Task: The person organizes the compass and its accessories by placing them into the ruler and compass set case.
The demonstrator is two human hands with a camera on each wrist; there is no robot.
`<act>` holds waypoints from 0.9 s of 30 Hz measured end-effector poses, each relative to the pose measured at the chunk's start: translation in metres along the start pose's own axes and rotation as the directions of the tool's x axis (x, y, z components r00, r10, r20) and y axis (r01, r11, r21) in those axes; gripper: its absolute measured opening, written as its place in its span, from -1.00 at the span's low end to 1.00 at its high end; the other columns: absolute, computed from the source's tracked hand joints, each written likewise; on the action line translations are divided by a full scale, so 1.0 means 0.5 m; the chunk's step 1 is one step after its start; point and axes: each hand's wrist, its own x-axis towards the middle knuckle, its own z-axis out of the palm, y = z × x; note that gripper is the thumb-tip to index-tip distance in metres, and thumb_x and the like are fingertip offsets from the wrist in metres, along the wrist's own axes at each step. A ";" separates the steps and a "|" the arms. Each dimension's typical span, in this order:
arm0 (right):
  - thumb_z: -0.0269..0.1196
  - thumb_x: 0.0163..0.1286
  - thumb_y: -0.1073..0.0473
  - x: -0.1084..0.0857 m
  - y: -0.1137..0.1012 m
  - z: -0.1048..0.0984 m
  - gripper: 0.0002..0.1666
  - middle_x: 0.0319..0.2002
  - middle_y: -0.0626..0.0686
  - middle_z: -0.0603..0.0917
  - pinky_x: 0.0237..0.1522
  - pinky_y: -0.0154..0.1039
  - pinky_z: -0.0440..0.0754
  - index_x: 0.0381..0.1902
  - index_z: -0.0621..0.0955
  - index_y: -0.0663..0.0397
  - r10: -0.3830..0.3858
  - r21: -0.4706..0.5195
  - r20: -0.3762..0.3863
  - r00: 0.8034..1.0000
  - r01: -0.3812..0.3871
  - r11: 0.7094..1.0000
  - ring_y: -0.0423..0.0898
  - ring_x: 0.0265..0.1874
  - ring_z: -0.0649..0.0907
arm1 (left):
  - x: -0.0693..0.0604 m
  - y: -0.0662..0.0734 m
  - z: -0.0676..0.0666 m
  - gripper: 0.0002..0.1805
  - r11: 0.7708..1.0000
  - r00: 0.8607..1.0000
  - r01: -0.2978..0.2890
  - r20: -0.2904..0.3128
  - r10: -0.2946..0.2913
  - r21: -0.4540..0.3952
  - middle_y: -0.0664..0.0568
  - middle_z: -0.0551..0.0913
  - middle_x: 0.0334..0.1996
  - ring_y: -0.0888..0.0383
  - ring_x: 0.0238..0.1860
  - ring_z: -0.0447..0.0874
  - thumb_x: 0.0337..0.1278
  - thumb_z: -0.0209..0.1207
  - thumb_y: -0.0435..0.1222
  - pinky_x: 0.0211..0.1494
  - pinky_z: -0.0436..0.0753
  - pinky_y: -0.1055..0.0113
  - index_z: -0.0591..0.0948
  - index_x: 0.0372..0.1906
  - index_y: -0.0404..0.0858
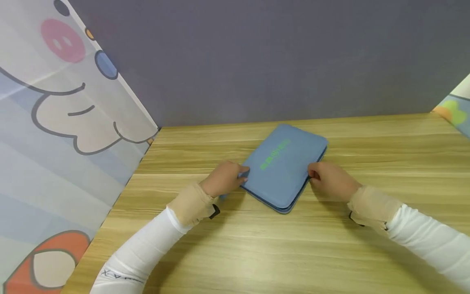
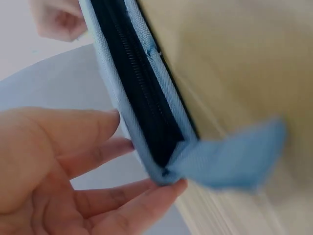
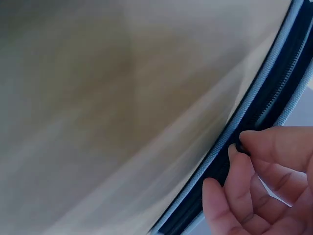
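Note:
A flat blue zip case (image 1: 290,175) with green lettering on its cover lies at an angle on the wooden table. My left hand (image 1: 225,178) holds its left corner, thumb and fingers around the cover's edge. From that corner a blue fabric tab (image 2: 230,159) sticks out. At the opposite side, my right hand (image 1: 332,179) pinches a small dark zipper pull (image 3: 241,148) between thumb and finger. The zipper teeth (image 3: 281,88) run along the dark side band. What the case contains is hidden.
The wooden table (image 1: 235,253) extends around the case. Behind it rises a plain grey panel (image 1: 279,61). At the left hangs a cartoon-printed sheet (image 1: 62,171), and a bit of similar print (image 1: 455,110) shows at the far right.

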 end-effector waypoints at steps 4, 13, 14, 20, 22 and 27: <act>0.21 0.09 0.47 0.006 0.022 -0.013 -0.80 -0.62 -0.05 0.44 -0.52 -0.24 0.38 -0.58 0.47 0.13 0.017 -0.013 -0.014 1.000 -0.017 1.000 -0.14 -0.59 0.40 | -0.023 0.032 0.006 -0.60 0.999 0.999 -0.051 0.010 0.052 -0.014 -0.15 0.70 -0.45 0.32 -0.83 0.00 0.23 0.18 -0.23 -0.63 0.24 0.51 0.55 0.12 -0.33; 0.20 0.06 0.45 0.027 0.056 -0.024 -0.72 -0.70 -0.06 0.37 -0.58 -0.25 0.30 -0.67 0.38 0.10 0.044 -0.110 -0.039 0.998 -0.048 0.993 -0.13 -0.65 0.36 | -0.045 0.101 0.033 -0.53 0.986 0.994 -0.109 0.026 0.107 0.123 -0.08 0.73 -0.29 0.28 -0.65 0.45 0.14 0.26 -0.14 -0.49 0.43 0.48 0.58 0.12 -0.26; 0.20 0.07 0.45 0.028 0.057 -0.025 -0.71 -0.71 -0.06 0.35 -0.58 -0.24 0.29 -0.68 0.37 0.09 0.045 -0.120 -0.044 0.998 -0.050 0.992 -0.12 -0.65 0.35 | -0.046 0.106 0.037 -0.53 0.982 0.993 -0.115 0.016 0.114 0.150 -0.07 0.73 -0.29 0.24 -0.57 0.55 0.12 0.27 -0.15 -0.46 0.48 0.47 0.58 0.12 -0.25; 0.20 0.11 0.43 0.031 0.061 -0.028 -0.69 -0.71 -0.05 0.33 -0.59 -0.23 0.28 -0.68 0.35 0.07 0.069 -0.158 -0.057 0.996 -0.078 0.984 -0.11 -0.66 0.35 | -0.048 0.125 0.059 -0.58 0.964 0.988 -0.122 -0.064 0.141 0.234 -0.01 0.73 -0.23 0.14 -0.31 0.69 0.06 0.31 -0.16 -0.32 0.61 0.39 0.62 0.06 -0.18; 0.21 0.13 0.41 0.031 0.062 -0.029 -0.70 -0.70 -0.05 0.34 -0.59 -0.23 0.29 -0.66 0.37 0.07 0.085 -0.161 -0.050 0.995 -0.092 0.983 -0.11 -0.66 0.36 | -0.048 0.127 0.063 -0.58 0.962 0.985 -0.124 -0.083 0.148 0.243 0.01 0.73 -0.28 0.16 -0.34 0.68 0.05 0.32 -0.15 -0.33 0.60 0.40 0.63 0.06 -0.16; 0.22 0.13 0.41 0.034 0.065 -0.034 -0.74 -0.69 -0.05 0.38 -0.61 -0.22 0.32 -0.64 0.41 0.09 0.099 -0.167 -0.032 0.995 -0.103 0.981 -0.11 -0.66 0.38 | -0.048 0.129 0.068 -0.58 0.955 0.980 -0.118 -0.123 0.156 0.272 0.05 0.71 -0.41 0.20 -0.42 0.64 0.04 0.32 -0.12 -0.42 0.57 0.41 0.64 0.04 -0.12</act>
